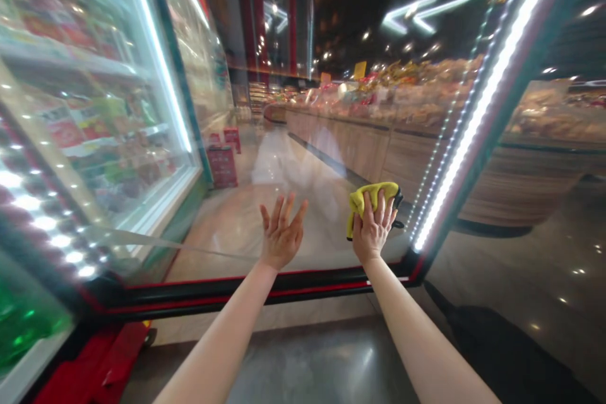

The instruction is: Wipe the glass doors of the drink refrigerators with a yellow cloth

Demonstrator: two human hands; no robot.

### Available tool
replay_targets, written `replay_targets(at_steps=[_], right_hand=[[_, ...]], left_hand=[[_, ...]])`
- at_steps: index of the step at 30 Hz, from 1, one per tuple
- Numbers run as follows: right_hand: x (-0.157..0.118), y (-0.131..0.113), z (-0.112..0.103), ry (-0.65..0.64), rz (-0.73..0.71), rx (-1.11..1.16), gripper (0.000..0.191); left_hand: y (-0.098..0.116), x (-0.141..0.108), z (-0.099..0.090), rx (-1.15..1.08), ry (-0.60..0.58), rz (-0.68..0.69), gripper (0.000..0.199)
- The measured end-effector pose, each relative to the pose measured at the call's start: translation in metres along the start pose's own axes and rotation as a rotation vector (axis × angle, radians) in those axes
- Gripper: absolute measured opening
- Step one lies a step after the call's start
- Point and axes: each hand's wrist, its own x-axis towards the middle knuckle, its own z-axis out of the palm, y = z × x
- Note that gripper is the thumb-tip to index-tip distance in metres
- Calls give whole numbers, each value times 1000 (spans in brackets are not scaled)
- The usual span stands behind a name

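A clear glass pane (326, 233) in a dark frame with a red line stands in front of me. My right hand (372, 235) presses a yellow cloth (389, 190) with dark edging toward the lower right of this pane. The cloth is bunched under its fingers. To the left, my left hand (283, 237) is raised with the fingers spread and nothing in it. It is at or very near the glass; I cannot tell whether it touches. Faint pale reflections show in the pane above both hands.
A bright light strip (487, 95) runs up the right frame post. The bottom rail (199, 293) crosses below my hands. On the left stand lit shelves (89, 63) of packaged goods, blurred. Beyond the glass are red boxes (222, 166) and a long wood-sided display counter (360, 148).
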Motion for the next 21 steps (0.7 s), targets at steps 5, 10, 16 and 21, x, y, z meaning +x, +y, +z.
replay_targets(at_steps=[5, 10, 16, 21], right_hand=[[-64, 14, 6, -236, -482, -16, 56], [6, 13, -11, -246, -401, -30, 58], [-15, 66, -6, -14, 256, 45, 63], [-56, 56, 7, -145, 199, 116, 67]], left_hand=[[5, -4, 4, -8, 6, 64, 76], [12, 1, 12, -16, 16, 58, 80], [17, -1, 19, -67, -6, 51, 82], [29, -4, 33, -73, 1, 101, 81]])
